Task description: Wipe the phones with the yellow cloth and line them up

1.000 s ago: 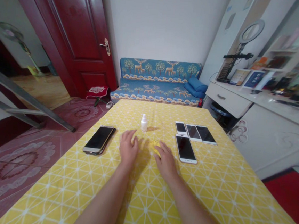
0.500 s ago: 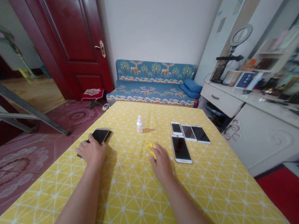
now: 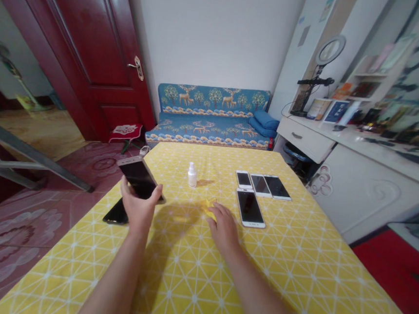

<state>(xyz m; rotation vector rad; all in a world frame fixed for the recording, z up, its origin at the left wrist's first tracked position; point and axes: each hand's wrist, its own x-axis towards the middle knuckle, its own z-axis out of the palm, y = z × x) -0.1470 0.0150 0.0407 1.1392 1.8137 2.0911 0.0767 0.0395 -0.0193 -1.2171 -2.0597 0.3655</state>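
At the left edge of the yellow-clothed surface (image 3: 191, 282), the left hand (image 3: 138, 208) now holds a gold-rimmed, dark-screened smartphone (image 3: 137, 176) lifted clear of the cloth, its grip closed around the lower end; half a second ago that hand lay flat over the stack. A second black phone (image 3: 116, 213) that lay beneath it stays on the surface, just beside the wrist. So the top phone has been picked up and separated from the one below. Farther right stands a small white plastic bottle (image 3: 192, 175). The right hand (image 3: 223, 226) has barely moved, fingers pressed on a folded yellow cloth (image 3: 208, 206). Beyond it lie four white-framed phones (image 3: 251, 208), untouched.
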